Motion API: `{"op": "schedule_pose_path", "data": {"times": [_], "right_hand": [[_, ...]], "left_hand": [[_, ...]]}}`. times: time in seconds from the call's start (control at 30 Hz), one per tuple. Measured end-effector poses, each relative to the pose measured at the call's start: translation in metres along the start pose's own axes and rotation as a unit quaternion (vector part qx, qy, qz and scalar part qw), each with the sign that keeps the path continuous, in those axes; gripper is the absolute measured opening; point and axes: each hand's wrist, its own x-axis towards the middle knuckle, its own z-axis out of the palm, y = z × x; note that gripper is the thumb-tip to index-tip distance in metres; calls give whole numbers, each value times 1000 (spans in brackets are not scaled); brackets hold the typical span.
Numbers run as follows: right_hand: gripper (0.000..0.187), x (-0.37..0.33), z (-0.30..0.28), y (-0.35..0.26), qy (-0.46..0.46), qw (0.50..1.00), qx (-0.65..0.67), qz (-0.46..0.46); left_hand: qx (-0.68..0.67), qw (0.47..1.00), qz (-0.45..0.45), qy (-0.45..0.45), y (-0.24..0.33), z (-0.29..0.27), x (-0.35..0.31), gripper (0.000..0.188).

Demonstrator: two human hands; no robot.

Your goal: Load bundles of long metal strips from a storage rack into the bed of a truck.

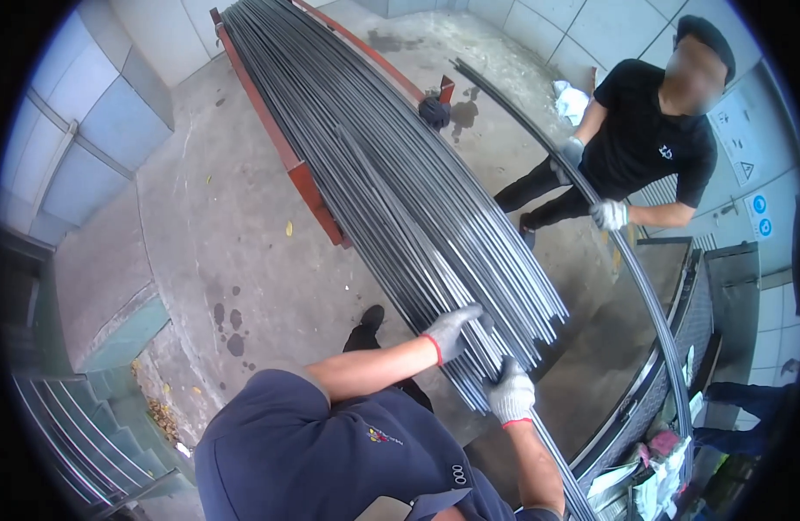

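Note:
A long pile of thin grey metal rods (400,174) runs from the far left towards me, its near ends uneven. My left hand (454,333), in a grey glove with a red cuff, is closed over several rods near those ends. Close by on the right, my right hand (511,395), gloved alike, wraps round a small bunch of rods (552,456) that runs on past it to the lower edge. The fingertips of both hands are partly hidden by the rods.
Red metal rack (309,195) supports the pile. Across it, a gloved co-worker (651,130) holds another long bundle of rods (650,291). A dark mesh-sided container (697,304) and packaging (647,482) are at right. A concrete step (105,286) lies left.

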Motion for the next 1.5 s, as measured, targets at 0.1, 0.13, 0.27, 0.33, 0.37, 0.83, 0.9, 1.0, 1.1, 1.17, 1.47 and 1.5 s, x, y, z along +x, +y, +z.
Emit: {"op": "schedule_pose_path", "data": {"times": [0.1,0.13,0.27,0.33,0.37,0.83,0.9,1.0,1.1,1.17,1.47,1.5], "right_hand": [[61,-39,22,53,118,991,4,-56],[60,-56,25,77,134,990,-11,-52],[50,-83,23,125,86,996,-30,14],[44,-81,30,128,75,996,-30,25],[42,-79,31,133,75,997,-16,21],[52,-83,31,126,120,993,-8,21],[53,-83,30,126,118,993,-12,17],[55,-83,28,124,120,992,-22,7],[57,-83,25,121,119,992,-30,4],[60,-83,24,121,105,994,-30,13],[62,-85,26,130,106,994,-16,12],[62,-85,28,131,113,993,-13,11]], "left_hand": [[26,999,17,37,-5,-4,9,18],[26,998,8,63,-2,7,4,19],[69,994,-26,77,0,-6,7,26],[58,995,-34,78,13,-14,3,57],[97,990,-40,96,42,-3,-9,81],[319,848,319,278,267,-76,19,44],[302,858,327,256,268,-82,27,45],[261,874,344,224,261,-99,33,44],[238,862,381,236,257,-109,40,43],[256,852,384,246,260,-108,41,43],[327,779,432,315,311,-91,43,42],[338,764,441,328,324,-93,47,42]]}}
